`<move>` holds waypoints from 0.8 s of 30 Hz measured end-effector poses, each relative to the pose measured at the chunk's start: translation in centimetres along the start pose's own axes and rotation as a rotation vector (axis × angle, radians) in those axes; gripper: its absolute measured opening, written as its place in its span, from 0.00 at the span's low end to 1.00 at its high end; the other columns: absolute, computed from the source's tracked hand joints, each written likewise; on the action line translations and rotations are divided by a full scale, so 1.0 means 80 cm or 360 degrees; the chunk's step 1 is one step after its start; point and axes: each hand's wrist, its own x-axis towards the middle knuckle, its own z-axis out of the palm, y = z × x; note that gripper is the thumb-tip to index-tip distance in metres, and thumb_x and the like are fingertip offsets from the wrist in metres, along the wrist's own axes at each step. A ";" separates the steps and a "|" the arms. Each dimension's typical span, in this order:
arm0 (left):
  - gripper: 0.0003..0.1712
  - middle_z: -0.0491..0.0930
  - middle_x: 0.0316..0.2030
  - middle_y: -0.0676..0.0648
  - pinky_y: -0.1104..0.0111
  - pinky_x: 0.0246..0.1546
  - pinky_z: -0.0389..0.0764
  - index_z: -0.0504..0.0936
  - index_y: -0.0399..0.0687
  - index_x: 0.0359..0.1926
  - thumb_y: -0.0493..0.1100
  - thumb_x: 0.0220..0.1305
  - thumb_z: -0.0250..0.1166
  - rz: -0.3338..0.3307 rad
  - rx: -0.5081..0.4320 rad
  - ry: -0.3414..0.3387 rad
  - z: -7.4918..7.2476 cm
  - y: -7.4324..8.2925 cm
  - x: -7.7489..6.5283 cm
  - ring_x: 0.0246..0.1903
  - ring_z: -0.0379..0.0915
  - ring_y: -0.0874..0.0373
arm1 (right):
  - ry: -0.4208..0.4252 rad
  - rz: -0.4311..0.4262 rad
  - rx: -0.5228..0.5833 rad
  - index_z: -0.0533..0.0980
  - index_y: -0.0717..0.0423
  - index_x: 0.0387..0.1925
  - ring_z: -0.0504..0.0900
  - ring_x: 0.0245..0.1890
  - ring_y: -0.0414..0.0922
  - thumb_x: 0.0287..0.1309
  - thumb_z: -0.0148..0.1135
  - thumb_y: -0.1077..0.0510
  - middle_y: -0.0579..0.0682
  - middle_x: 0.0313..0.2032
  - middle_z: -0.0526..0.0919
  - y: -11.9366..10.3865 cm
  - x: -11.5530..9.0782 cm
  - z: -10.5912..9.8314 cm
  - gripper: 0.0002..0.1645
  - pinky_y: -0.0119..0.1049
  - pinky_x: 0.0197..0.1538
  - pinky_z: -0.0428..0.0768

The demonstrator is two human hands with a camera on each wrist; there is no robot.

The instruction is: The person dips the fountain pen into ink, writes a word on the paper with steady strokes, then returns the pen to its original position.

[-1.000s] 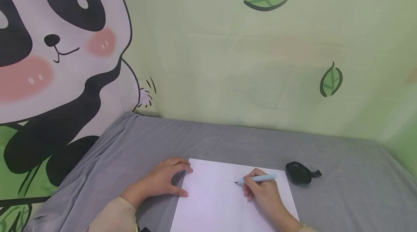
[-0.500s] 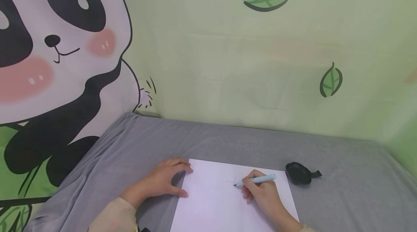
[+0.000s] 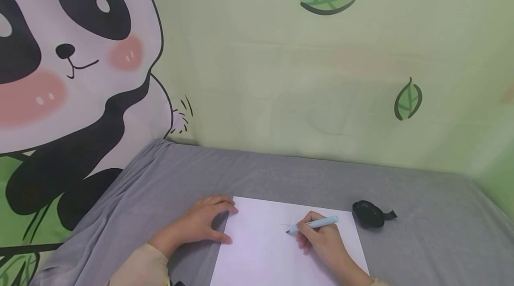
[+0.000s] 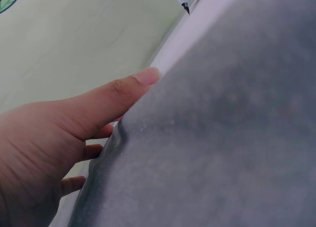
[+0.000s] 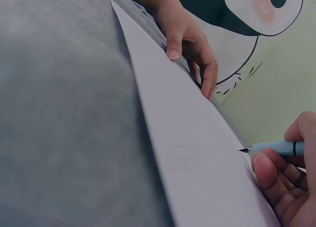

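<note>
A white sheet of paper point(image 3: 257, 250) lies on the grey cloth, with a few thin lines crossing near its upper middle. My right hand point(image 3: 323, 239) pinches a light blue pen point(image 3: 321, 222) with a dark nib, its tip at the paper just below those lines. In the right wrist view the pen point(image 5: 279, 148) sits between thumb and fingers. At the sheet's left edge, my left hand point(image 3: 201, 221) rests with fingers spread and relaxed. Its thumb and fingertips touch the paper's margin; the thumb point(image 4: 147, 76) shows close up in the left wrist view.
A black oval object point(image 3: 368, 213) with a short tab lies just right of the paper's upper corner. Grey cloth point(image 3: 433, 232) covers the surface. Behind stands a pale green backdrop point(image 3: 257, 76) printed with a panda and leaves.
The right hand and pen tip have shifted slightly down and left, and a short upright line now shows more plainly across the level one. The left hand has stayed in place.
</note>
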 end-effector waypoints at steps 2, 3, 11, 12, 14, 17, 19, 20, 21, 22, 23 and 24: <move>0.36 0.74 0.59 0.48 0.43 0.61 0.64 0.79 0.54 0.53 0.64 0.43 0.74 0.0003 0.0002 0.0005 0.000 0.000 0.000 0.62 0.67 0.46 | -0.0011 0.0002 0.0003 0.73 0.69 0.29 0.77 0.15 0.39 0.59 0.58 0.65 0.56 0.21 0.81 0.000 -0.001 0.000 0.08 0.30 0.20 0.79; 0.36 0.74 0.59 0.48 0.44 0.61 0.64 0.79 0.54 0.53 0.64 0.43 0.74 0.0006 0.0004 0.0007 0.001 -0.001 0.000 0.62 0.67 0.46 | -0.0016 0.0002 0.0003 0.73 0.69 0.30 0.77 0.15 0.39 0.59 0.59 0.65 0.56 0.22 0.81 0.000 -0.001 0.000 0.08 0.30 0.20 0.78; 0.36 0.75 0.58 0.48 0.44 0.61 0.64 0.79 0.54 0.53 0.63 0.43 0.74 0.0014 0.0010 0.0005 0.001 0.000 0.001 0.62 0.67 0.47 | -0.0069 -0.0008 -0.0017 0.73 0.69 0.30 0.77 0.15 0.38 0.59 0.59 0.64 0.56 0.21 0.81 0.000 -0.002 0.000 0.08 0.29 0.20 0.78; 0.36 0.75 0.59 0.48 0.44 0.61 0.64 0.79 0.54 0.53 0.63 0.43 0.74 0.0013 0.0008 0.0004 0.001 0.000 0.001 0.62 0.67 0.47 | -0.0076 -0.0012 -0.0019 0.73 0.69 0.30 0.77 0.15 0.38 0.59 0.59 0.64 0.56 0.21 0.81 0.000 -0.002 0.000 0.08 0.29 0.20 0.78; 0.36 0.74 0.59 0.48 0.44 0.61 0.64 0.79 0.54 0.53 0.63 0.43 0.74 0.0009 0.0006 0.0001 0.001 0.000 0.001 0.62 0.67 0.47 | -0.0088 -0.0017 -0.0019 0.73 0.69 0.30 0.78 0.15 0.38 0.59 0.60 0.64 0.56 0.21 0.81 0.000 -0.003 0.001 0.09 0.29 0.20 0.78; 0.36 0.74 0.59 0.48 0.44 0.61 0.64 0.79 0.54 0.53 0.63 0.43 0.74 0.0005 0.0002 -0.0002 0.000 0.000 0.000 0.62 0.67 0.46 | -0.0101 -0.0014 -0.0013 0.73 0.69 0.30 0.78 0.15 0.38 0.59 0.60 0.64 0.55 0.21 0.81 -0.002 -0.004 0.001 0.09 0.29 0.20 0.78; 0.36 0.74 0.59 0.47 0.43 0.61 0.64 0.79 0.54 0.53 0.63 0.43 0.74 0.0004 -0.0001 -0.0003 0.000 0.001 0.000 0.62 0.67 0.46 | -0.0113 -0.0010 -0.0010 0.73 0.68 0.30 0.77 0.15 0.38 0.59 0.60 0.63 0.55 0.20 0.81 -0.002 -0.004 0.002 0.09 0.29 0.20 0.78; 0.36 0.74 0.59 0.47 0.43 0.61 0.64 0.79 0.54 0.53 0.63 0.43 0.74 0.0004 -0.0003 -0.0003 -0.001 0.001 0.000 0.62 0.67 0.46 | -0.0117 -0.0008 -0.0009 0.73 0.68 0.30 0.77 0.15 0.38 0.59 0.60 0.63 0.55 0.20 0.81 -0.002 -0.005 0.002 0.09 0.29 0.20 0.78; 0.36 0.74 0.59 0.47 0.43 0.61 0.64 0.79 0.54 0.53 0.63 0.43 0.74 0.0002 -0.0005 -0.0003 -0.001 0.001 0.000 0.62 0.67 0.46 | -0.0123 -0.0006 -0.0007 0.73 0.68 0.30 0.77 0.15 0.38 0.59 0.60 0.63 0.55 0.20 0.81 -0.002 -0.005 0.002 0.09 0.29 0.19 0.77; 0.36 0.74 0.59 0.47 0.43 0.61 0.64 0.78 0.54 0.53 0.63 0.43 0.74 0.0001 -0.0007 -0.0004 -0.001 0.001 0.000 0.62 0.67 0.46 | -0.0128 -0.0006 -0.0008 0.73 0.68 0.30 0.77 0.15 0.38 0.59 0.60 0.63 0.55 0.20 0.81 -0.002 -0.005 0.002 0.09 0.29 0.19 0.77; 0.36 0.74 0.59 0.47 0.43 0.61 0.63 0.78 0.54 0.53 0.63 0.43 0.74 0.0001 -0.0007 -0.0004 -0.001 0.001 0.000 0.62 0.67 0.46 | -0.0133 -0.0004 -0.0008 0.73 0.68 0.30 0.77 0.15 0.37 0.59 0.60 0.63 0.55 0.20 0.81 -0.002 -0.005 0.003 0.09 0.29 0.19 0.77; 0.36 0.74 0.59 0.47 0.43 0.61 0.63 0.78 0.54 0.53 0.63 0.43 0.74 -0.0001 -0.0007 -0.0004 -0.001 0.001 0.000 0.62 0.67 0.46 | -0.0138 -0.0004 -0.0005 0.73 0.68 0.30 0.77 0.15 0.37 0.59 0.60 0.63 0.55 0.20 0.81 -0.002 -0.006 0.003 0.09 0.29 0.19 0.78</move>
